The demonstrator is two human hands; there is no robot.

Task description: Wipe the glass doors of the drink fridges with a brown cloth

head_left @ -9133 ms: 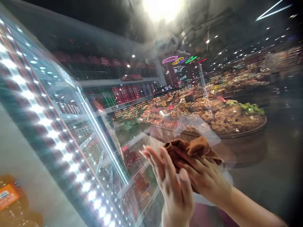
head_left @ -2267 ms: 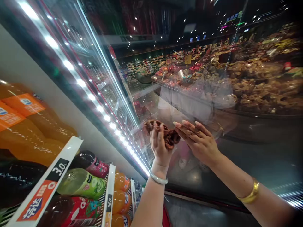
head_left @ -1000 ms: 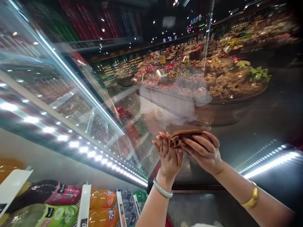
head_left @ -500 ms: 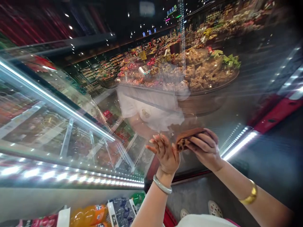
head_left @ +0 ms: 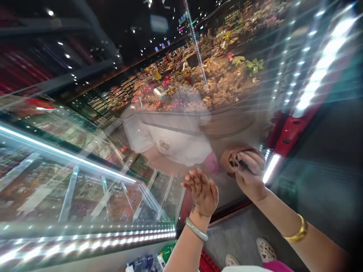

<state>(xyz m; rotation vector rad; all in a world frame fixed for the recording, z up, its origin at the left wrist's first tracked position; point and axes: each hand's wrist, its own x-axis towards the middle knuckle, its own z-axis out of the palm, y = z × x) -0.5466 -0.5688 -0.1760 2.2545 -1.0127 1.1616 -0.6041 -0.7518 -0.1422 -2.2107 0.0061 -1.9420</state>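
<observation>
My right hand is closed round a bunched brown cloth, close to or against the clear glass door; I cannot tell if they touch. Motion smears the fingers and cloth. To its left, my left hand is raised with nothing in it, its fingers loosely bent and apart, near the same glass. A pale bangle circles my left wrist and a gold bracelet my right. The pane carries a reflection of a white shirt.
Lit glass shelves of a cooler stand at the left, with a green bottle low down. A red door frame with a bright light strip runs up the right. Heaped goods on a round display show through or in the glass. Pale clogs stand on the grey floor.
The view has turned, so the shelves and display sit further left. My right hand and the cloth have shifted slightly away from my left hand, widening the gap between them.
</observation>
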